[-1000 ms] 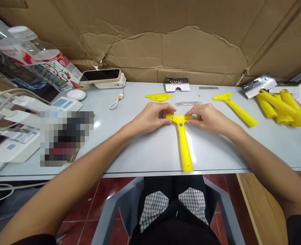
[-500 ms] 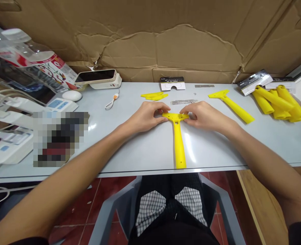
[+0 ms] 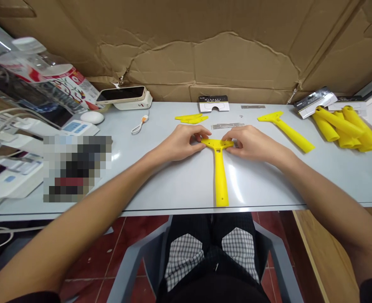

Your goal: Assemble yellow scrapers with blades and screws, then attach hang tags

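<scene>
A yellow plastic scraper handle (image 3: pixel 221 176) lies on the table, its wide head away from me and its grip toward the front edge. My left hand (image 3: pixel 186 142) pinches the left end of the head between thumb and fingers. At the right end, my right hand (image 3: pixel 247 142) grips the head the same way. Just beyond my fingers rests a metal blade strip (image 3: pixel 227 126). Thin yellow plastic pieces (image 3: pixel 191 118) lie behind my left hand. To the right is a second yellow scraper handle (image 3: pixel 286 131), lying apart from my right hand.
Several yellow handles (image 3: pixel 346 128) are piled at the right beside printed cards (image 3: pixel 315 102). Another metal strip (image 3: pixel 253 107) and tiny screws (image 3: pixel 241 116) lie at the back. A phone (image 3: pixel 121 94), a mouse (image 3: pixel 92 117), a bottle (image 3: pixel 59 80) and power strips (image 3: pixel 18 181) occupy the left.
The view has shifted slightly. Both hands keep their hold on the head of the scraper handle, with no clear movement of it on the table.
</scene>
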Tool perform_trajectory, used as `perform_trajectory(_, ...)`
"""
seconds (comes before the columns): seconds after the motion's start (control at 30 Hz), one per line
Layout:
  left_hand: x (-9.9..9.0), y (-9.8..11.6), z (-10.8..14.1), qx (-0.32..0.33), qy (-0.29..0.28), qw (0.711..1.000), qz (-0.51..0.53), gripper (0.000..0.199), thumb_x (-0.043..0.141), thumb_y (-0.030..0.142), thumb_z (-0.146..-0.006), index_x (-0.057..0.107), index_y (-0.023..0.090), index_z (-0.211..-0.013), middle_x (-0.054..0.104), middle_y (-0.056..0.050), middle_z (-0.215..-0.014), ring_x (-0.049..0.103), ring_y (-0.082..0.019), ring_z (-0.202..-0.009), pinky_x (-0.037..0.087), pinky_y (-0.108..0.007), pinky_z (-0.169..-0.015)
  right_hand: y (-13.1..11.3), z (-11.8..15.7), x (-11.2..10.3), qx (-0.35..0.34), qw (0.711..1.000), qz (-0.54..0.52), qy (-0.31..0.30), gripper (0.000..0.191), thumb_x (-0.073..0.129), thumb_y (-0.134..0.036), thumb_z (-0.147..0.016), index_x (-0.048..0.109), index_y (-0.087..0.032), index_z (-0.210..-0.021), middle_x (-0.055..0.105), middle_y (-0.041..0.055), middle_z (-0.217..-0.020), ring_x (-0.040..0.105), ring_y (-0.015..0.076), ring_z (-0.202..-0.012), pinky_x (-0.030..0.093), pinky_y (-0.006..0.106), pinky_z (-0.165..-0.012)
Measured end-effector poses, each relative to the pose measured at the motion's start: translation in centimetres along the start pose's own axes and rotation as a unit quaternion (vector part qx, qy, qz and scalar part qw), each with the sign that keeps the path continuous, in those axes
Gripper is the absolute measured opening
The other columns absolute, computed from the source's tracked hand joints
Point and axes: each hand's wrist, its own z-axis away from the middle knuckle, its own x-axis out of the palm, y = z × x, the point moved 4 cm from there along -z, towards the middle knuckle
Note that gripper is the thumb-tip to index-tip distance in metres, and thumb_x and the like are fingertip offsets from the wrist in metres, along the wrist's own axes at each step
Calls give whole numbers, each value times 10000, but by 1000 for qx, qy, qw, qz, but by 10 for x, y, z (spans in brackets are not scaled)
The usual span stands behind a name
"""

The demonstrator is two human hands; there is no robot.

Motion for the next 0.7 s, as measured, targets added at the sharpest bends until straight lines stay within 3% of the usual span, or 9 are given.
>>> perform_trajectory(0.37,0,2,-1,8,-7,1000,6,292,757,196,-925,829,198,-1208,881,-75,-1120,777,-196,-920,636,-356,-881,4,1,1,-9,1000,7,-6,353,693,-254,-968,835,-205,-1287,840,97,-1120,709,258,-899,508,418,-859)
perform_trajectory(0.53,0,2,-1,1,-7,1000,4,294,767,202,-923,833,207,-1210,880,-73,-1106,777,-200,-918,642,-368,-898,12,6,-27,54,998,12,26,353,758,-322,-977,845,-217,-1302,853,104,-1094,743,279,-883,512,420,-866)
perform_trajectory(0.7,2,1,-1,-13,0,1000,2,298,778,224,-925,838,215,-1216,880,-72,-1099,773,-200,-909,652,-374,-889,46,14,-58,136,989,43,23,386,776,-452,-984,841,-241,-1301,877,89,-1090,759,316,-935,519,438,-877)
